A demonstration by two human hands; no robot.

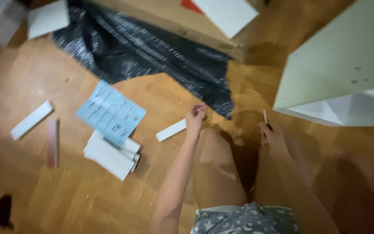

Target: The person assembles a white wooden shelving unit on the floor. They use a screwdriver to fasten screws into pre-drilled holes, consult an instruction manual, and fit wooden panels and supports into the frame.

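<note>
Hands by the white cabinet

Right hand (272, 136) pinches a thin white stick (265, 116) near the white cabinet (338, 65); left hand (195, 117), farther off, is clenched, maybe on something tiny. The stick could slip.

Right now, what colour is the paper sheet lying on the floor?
Light blue with dark printed marks; the paper sheet lies on white boards, seen in the head view.

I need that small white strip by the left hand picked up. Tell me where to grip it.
Grip the white strip across its narrow width near its right end, coming from above. It lies flat on the wooden floor, long and thin, just beside the left hand.
</note>
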